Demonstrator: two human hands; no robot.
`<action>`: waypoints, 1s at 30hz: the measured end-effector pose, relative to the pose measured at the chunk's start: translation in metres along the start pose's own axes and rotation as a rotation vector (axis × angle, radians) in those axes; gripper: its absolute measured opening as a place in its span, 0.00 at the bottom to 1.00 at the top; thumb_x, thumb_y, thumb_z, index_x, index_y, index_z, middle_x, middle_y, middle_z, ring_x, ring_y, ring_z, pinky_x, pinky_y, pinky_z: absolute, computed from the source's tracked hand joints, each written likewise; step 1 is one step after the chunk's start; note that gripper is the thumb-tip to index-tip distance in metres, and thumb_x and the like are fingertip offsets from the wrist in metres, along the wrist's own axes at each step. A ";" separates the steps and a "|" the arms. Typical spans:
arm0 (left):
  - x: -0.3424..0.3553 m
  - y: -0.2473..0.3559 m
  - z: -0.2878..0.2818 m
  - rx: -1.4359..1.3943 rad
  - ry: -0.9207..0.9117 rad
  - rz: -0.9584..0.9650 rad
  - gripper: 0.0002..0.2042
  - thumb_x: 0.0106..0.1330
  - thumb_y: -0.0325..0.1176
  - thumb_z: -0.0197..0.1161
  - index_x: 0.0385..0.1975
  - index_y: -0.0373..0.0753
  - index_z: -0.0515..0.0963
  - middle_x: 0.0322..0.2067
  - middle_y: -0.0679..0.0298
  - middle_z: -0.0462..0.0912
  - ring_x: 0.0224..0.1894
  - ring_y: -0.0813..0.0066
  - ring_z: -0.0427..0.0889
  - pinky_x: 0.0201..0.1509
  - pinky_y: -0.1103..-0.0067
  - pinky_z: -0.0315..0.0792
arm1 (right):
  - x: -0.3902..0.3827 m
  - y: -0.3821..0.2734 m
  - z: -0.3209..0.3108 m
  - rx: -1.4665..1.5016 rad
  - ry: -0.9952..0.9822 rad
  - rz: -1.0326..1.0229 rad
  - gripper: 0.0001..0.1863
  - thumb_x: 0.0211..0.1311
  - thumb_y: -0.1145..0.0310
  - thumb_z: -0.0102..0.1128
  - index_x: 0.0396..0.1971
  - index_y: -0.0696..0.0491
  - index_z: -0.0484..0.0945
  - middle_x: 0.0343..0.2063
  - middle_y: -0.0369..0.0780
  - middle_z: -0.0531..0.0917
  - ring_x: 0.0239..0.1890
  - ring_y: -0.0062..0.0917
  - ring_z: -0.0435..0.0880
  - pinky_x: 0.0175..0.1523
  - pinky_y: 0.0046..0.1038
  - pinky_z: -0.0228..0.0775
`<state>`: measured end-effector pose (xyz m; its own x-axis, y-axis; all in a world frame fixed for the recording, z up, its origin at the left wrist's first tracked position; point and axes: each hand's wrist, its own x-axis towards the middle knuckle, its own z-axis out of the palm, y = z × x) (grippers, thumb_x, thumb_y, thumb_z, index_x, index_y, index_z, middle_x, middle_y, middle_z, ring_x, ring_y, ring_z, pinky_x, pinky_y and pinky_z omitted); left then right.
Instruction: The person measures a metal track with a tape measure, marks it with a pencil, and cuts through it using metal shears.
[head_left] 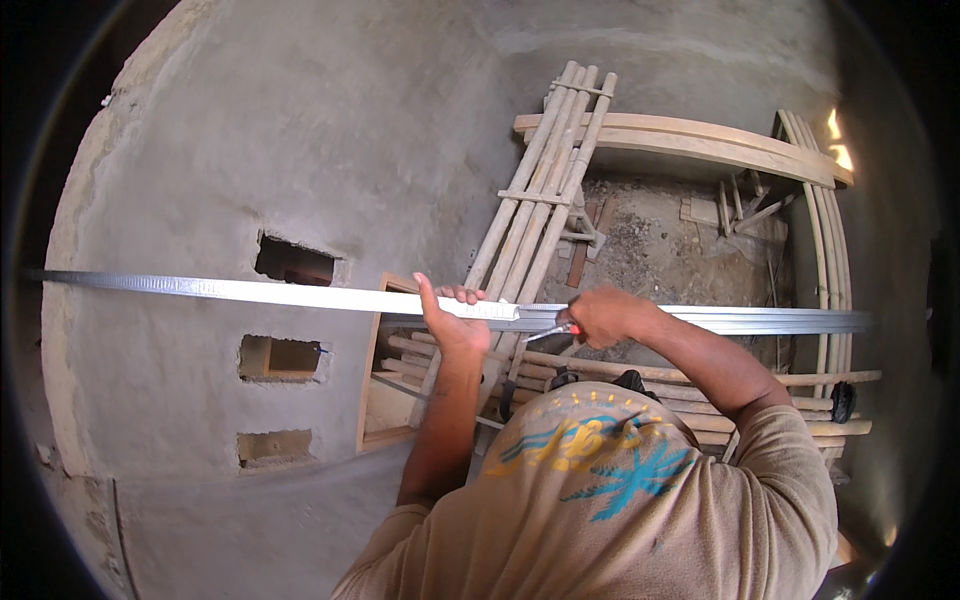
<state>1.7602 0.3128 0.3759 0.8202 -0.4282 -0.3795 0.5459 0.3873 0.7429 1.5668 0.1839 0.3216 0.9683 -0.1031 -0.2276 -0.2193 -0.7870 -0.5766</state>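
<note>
A long, shiny metal channel [270,291] runs from the far left to the middle, where its end shows. My left hand [458,318] is closed round it near that end, thumb pointing up and fingertips over the far edge. Behind and to the right lies a second grooved metal channel [760,320]. My right hand [603,316] is a fist just right of the first channel's end. From it sticks out a pair of snips [552,332] with a bit of red handle and narrow metal blades pointing left; the rest is hidden in the fingers.
Bamboo poles lashed together [540,190] slope up beyond my hands, with more bamboo poles [690,395] below. Wooden planks [690,140] lie across the far side, above a rubble-strewn floor [640,240]. At left, a grey plastered wall [180,350] has rectangular holes and a wooden frame [365,395].
</note>
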 end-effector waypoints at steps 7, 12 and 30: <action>-0.008 -0.005 0.010 0.002 -0.195 0.015 0.28 0.65 0.65 0.63 0.19 0.49 0.61 0.16 0.70 0.62 0.22 0.75 0.63 0.37 0.72 0.63 | -0.011 0.018 0.042 0.610 0.124 -0.005 0.18 0.61 0.63 0.69 0.46 0.57 0.80 0.34 0.49 0.86 0.42 0.41 0.85 0.48 0.38 0.75; -0.014 -0.005 0.021 -0.010 -0.273 0.001 0.28 0.66 0.65 0.61 0.18 0.49 0.62 0.16 0.70 0.63 0.21 0.75 0.63 0.38 0.72 0.63 | -0.013 0.015 0.055 0.718 0.238 0.021 0.14 0.60 0.64 0.71 0.38 0.56 0.78 0.29 0.46 0.82 0.35 0.34 0.81 0.43 0.37 0.72; -0.028 -0.003 0.028 -0.040 -0.332 -0.030 0.29 0.67 0.64 0.60 0.15 0.47 0.65 0.15 0.70 0.65 0.20 0.76 0.65 0.36 0.74 0.66 | -0.014 0.012 0.056 0.816 0.355 -0.032 0.08 0.62 0.69 0.66 0.33 0.58 0.77 0.27 0.46 0.83 0.33 0.36 0.82 0.42 0.38 0.72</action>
<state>1.7308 0.3005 0.4002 0.7067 -0.6798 -0.1961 0.5808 0.3991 0.7095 1.5437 0.2100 0.2737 0.9259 -0.3772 -0.0233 -0.0770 -0.1279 -0.9888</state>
